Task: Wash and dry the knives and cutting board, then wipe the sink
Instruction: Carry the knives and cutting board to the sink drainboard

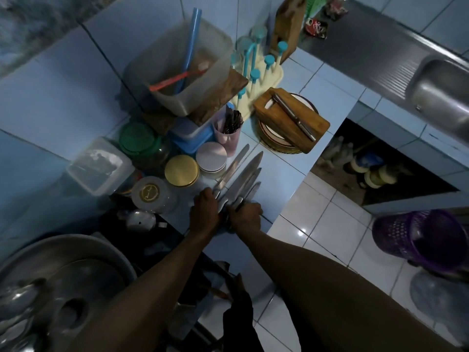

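Several steel knives (243, 171) fan out over the blue tiled counter (281, 174), blades pointing away from me. My left hand (205, 209) grips the handles on the left of the bunch. My right hand (246, 215) grips the handles on the right. The handles are hidden under my fingers. A wooden cutting board (281, 118) lies tilted on a stack of plates (269, 141) further back, with one more knife (294, 115) lying across it. The steel sink (441, 92) is at the far right.
Jars (181, 170), lidded tubs (99, 166) and a cutlery cup (228, 133) crowd the counter's left side. A cup rack (256, 80) and knife block (286, 29) stand behind. Pots (63, 288) sit at lower left. A purple basket (418, 240) stands on the white floor.
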